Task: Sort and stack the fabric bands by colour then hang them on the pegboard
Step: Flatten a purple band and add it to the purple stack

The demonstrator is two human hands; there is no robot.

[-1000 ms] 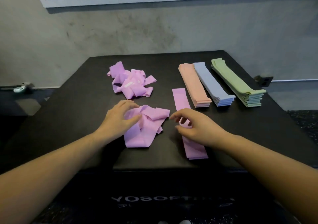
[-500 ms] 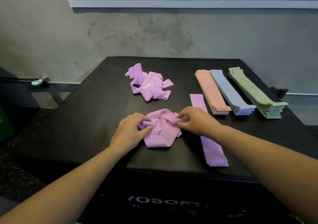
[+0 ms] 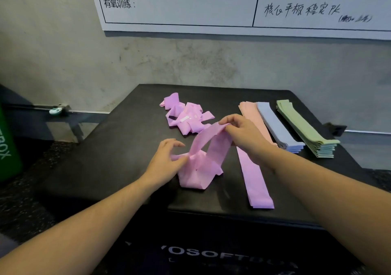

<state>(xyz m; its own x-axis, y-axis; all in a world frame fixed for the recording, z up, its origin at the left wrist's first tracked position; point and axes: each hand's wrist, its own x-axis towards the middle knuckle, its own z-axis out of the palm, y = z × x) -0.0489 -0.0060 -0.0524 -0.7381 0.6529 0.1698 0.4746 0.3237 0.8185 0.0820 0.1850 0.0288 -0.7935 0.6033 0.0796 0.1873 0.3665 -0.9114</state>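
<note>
On the black padded box (image 3: 118,148) lies a small crumpled bunch of purple bands (image 3: 198,169). My right hand (image 3: 241,131) pinches the top of one purple band loop (image 3: 218,143) and holds it raised above that bunch. My left hand (image 3: 165,160) pinches the bunch at its left side, low on the box. A flat purple band (image 3: 254,181) lies to the right, partly under my right forearm. A second tangled purple heap (image 3: 186,116) sits further back. Neat stacks stand at the right: pink (image 3: 251,114), blue (image 3: 275,124) and green (image 3: 304,126).
A whiteboard (image 3: 211,6) with handwriting hangs on the grey wall behind the box. A green container (image 3: 8,143) stands on the floor at the far left. A rail with a small teal object (image 3: 55,111) runs along the wall's base at the left.
My right hand has lifted one purple band loop up out of the near bunch. My left hand stays on the bunch. The camera has tilted upward, showing the whiteboard.
</note>
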